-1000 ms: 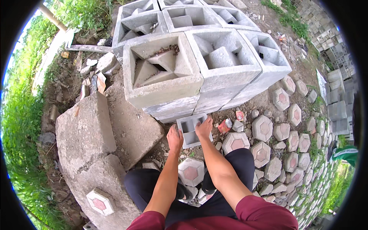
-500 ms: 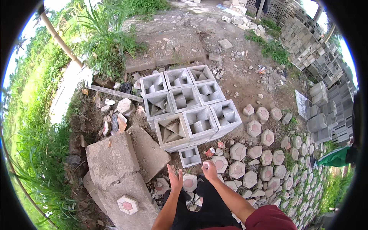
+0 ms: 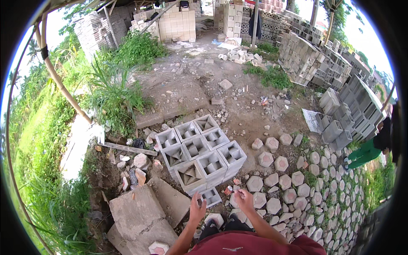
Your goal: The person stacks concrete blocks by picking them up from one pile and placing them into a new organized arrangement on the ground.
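Observation:
My left hand (image 3: 197, 209) is raised in front of me with its fingers apart and nothing in it. To its right, my right hand (image 3: 244, 199) is held up with fingers loosely bent and apart, and no object shows in it. Between and just beyond them, a small grey concrete block (image 3: 216, 199) with square hollows lies on the ground. Past it stands a stack of grey decorative concrete blocks (image 3: 196, 149), square and open-faced with angled shapes inside. The nearest corner block (image 3: 189, 176) is browner than the others. Neither hand touches the blocks.
Cracked concrete slabs (image 3: 138, 208) lie at the left, one bearing a hexagonal paver (image 3: 158, 248). Rows of hexagonal pavers (image 3: 290, 195) cover the right-hand ground. More blocks (image 3: 335, 114) stand at the far right, near a person in green trousers (image 3: 364, 151). A red can (image 3: 228, 190) lies beyond my right hand.
My view has tilted up, bringing in the far block walls and shelter. Both hands sit lower in the picture and slightly to the right. The block stack looks unchanged.

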Demonstrator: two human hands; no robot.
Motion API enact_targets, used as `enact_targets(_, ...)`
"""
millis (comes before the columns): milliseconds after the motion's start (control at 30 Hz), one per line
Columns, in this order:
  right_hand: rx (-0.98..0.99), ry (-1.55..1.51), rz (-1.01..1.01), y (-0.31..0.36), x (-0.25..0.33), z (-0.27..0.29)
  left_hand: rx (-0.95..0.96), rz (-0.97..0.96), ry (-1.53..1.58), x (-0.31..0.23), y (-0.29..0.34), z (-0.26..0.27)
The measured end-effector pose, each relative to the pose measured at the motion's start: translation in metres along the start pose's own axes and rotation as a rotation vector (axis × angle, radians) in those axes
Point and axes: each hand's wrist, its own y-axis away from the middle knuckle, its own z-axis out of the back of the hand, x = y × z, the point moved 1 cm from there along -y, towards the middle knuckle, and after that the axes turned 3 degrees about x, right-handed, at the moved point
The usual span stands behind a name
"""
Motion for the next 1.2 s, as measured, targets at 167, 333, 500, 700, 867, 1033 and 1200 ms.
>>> enact_targets(167,-0.101,0.116,0.141,0.011,0.012,0.038,0.062,-0.162,-0.059,-0.034,-0.048,-0.02)
enact_targets(333,-0.285,0.119,0.023,0.002,-0.021,0.088,0.223,-0.209,0.001,-0.064,-0.091,-0.079)
enact_targets(500,-0.401,0.061,0.028,-0.029,-0.048,0.14,0.368,-0.249,0.051,-0.088,-0.12,-0.16)
enact_targets(700,-0.443,0.132,0.032,-0.102,-0.045,0.233,0.445,-0.229,0.052,-0.124,-0.168,-0.262)
enact_targets(867,-0.509,0.164,0.091,-0.168,-0.042,0.315,0.496,-0.091,0.174,-0.168,-0.21,-0.343)
enact_targets(1033,-0.548,0.192,0.002,-0.196,-0.067,0.379,0.616,-0.068,0.257,-0.217,-0.247,-0.431)
enact_targets(1200,-0.657,0.094,-0.13,-0.223,-0.091,0.408,0.685,-0.08,0.31,-0.216,-0.292,-0.509)
